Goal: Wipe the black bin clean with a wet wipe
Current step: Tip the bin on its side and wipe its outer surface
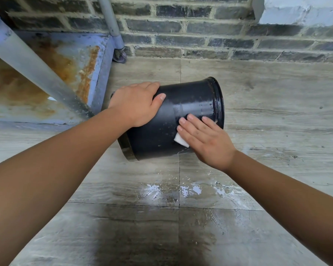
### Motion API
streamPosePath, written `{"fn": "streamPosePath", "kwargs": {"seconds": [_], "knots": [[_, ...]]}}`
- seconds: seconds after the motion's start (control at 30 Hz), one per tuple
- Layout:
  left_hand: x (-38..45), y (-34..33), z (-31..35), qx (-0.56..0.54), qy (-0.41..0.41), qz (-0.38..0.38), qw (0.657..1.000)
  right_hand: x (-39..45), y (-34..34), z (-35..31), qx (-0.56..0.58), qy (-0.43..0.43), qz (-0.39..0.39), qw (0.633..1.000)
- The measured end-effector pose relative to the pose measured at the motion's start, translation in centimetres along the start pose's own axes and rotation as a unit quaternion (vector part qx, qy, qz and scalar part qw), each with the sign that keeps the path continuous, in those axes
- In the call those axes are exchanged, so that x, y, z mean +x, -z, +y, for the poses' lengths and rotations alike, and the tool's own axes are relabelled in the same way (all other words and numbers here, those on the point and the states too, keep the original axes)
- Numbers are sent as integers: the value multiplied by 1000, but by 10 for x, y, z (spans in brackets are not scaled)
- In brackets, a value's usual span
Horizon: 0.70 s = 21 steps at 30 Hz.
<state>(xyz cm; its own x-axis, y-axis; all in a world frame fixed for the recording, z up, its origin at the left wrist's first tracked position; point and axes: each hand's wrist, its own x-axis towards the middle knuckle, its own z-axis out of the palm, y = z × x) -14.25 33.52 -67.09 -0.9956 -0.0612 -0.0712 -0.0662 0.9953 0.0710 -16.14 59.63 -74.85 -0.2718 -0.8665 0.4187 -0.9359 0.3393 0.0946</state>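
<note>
black bin [192, 98] lies tipped on its side on the floor [277, 116], mid scene, rim [219, 100] to the right, base to the left. left hand [136, 104] grips the base end, fingers curled over the far side, thumb on the wall. right hand [206, 139] is flat, fingers straight, pressing the white wet wipe [181, 141] on the near side wall. bin looks light, stiff plastic, glossy and wet, so likely slippery and apt to roll. best held at base edge or rim lip, not the smooth wall.

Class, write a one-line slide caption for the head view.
Left hand holds the tipped black bin while the right hand presses a wet wipe against its side.
</note>
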Motion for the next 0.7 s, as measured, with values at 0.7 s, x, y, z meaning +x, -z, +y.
{"fn": "streamPosePath", "kwargs": {"seconds": [0.7], "knots": [[14, -13, 18, 14, 2, 46, 999, 46, 70, 50, 592, -577, 273, 492]]}}
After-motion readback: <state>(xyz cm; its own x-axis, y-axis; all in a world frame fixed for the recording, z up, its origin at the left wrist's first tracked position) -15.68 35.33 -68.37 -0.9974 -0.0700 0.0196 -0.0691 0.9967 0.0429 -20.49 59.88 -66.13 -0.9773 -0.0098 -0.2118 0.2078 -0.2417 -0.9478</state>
